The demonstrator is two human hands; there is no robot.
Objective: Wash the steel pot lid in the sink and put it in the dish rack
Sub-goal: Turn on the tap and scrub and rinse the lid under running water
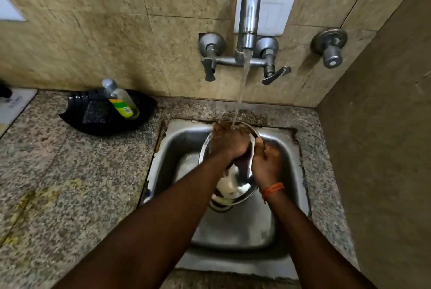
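Steel lid [233, 189] half behind hands

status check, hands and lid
Left hand rubbing round steel pot lid under running tap. Right hand gripping lid's rim. Lid over steel sink, nothing blocking.

Tap [249, 8] running onto left hand [229, 141], pressed inside steel lid [235, 191]; right hand [267, 163] grips lid rim over sink [291, 172].
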